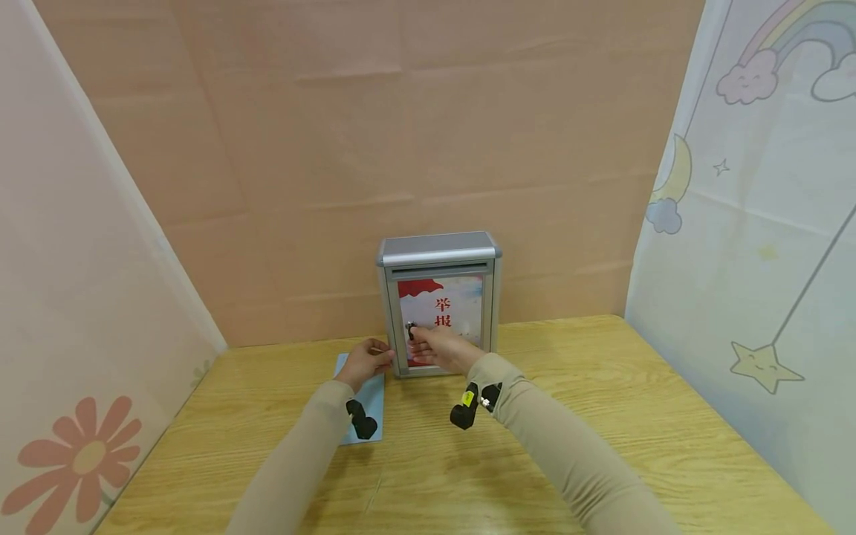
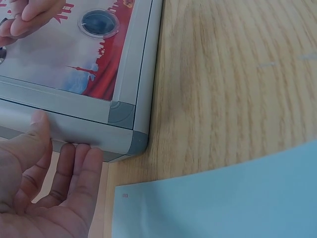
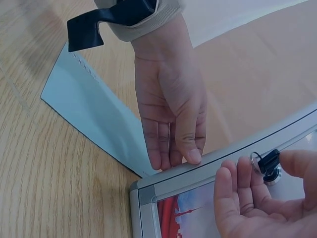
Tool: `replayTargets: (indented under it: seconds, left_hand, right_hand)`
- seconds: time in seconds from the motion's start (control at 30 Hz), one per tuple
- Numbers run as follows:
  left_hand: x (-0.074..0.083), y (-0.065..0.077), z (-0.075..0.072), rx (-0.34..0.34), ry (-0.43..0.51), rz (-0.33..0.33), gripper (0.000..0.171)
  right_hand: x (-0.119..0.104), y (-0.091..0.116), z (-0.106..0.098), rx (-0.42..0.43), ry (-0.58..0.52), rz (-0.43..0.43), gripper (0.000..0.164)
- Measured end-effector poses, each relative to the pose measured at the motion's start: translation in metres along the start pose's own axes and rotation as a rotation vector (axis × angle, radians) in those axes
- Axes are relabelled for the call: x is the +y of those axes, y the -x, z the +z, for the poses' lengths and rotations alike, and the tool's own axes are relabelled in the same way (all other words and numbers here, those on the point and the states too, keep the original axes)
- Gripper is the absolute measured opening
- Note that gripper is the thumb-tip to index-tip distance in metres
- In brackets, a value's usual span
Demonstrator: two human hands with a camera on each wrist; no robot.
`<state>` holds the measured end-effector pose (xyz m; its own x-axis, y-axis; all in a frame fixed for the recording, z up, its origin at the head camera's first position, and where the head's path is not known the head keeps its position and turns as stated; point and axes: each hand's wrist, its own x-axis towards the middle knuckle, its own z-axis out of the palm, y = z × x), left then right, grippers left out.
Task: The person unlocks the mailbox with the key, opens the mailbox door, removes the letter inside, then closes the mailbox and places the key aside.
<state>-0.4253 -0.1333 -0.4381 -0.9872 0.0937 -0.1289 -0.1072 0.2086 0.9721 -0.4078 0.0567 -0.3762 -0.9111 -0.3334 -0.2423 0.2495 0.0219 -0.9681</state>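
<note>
A grey metal box (image 1: 438, 249) with a slot near its top and a red-and-white printed front panel stands upright on the table. My right hand (image 1: 443, 348) pinches a black-headed key (image 3: 269, 161) between thumb and fingers at the lock (image 3: 274, 177) on the front's left side. A small metal ring hangs on the key. My left hand (image 1: 364, 362) rests against the box's lower left side. Its thumb lies by the front edge and its fingertips touch the side wall, as the left wrist view shows (image 2: 62, 171).
Under and beside my left hand lies a flat light-blue sheet or folder (image 1: 373, 416) on the wooden table (image 1: 548, 416). A peach cloth wall (image 1: 428, 148) rises behind the box. Printed panels stand at left (image 1: 87, 297) and right (image 1: 749, 282).
</note>
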Motion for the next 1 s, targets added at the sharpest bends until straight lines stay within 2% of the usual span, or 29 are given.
replayTargets:
  seconds: [0.4,0.53,0.67,0.83,1.0]
  left_hand:
    - [0.003,-0.001,-0.001,0.007,0.010,0.004,0.025]
    - [0.003,-0.001,-0.001,0.013,0.006,0.002,0.024]
    - [0.003,0.001,-0.001,0.007,-0.001,0.007,0.023]
    - [0.002,0.002,-0.001,0.002,0.001,0.012,0.023]
    - [0.000,0.000,-0.001,-0.006,0.012,0.005,0.023]
  right_hand:
    - [-0.003,0.001,0.009,0.067,-0.047,-0.033,0.031]
    - [-0.003,0.001,0.013,0.119,-0.028,-0.032,0.028]
    - [-0.002,0.001,0.016,0.164,0.038,-0.032,0.029]
    - [-0.001,0.003,0.018,0.171,0.111,-0.052,0.032]
    - [0.001,0.004,0.017,0.154,0.079,-0.066,0.034]
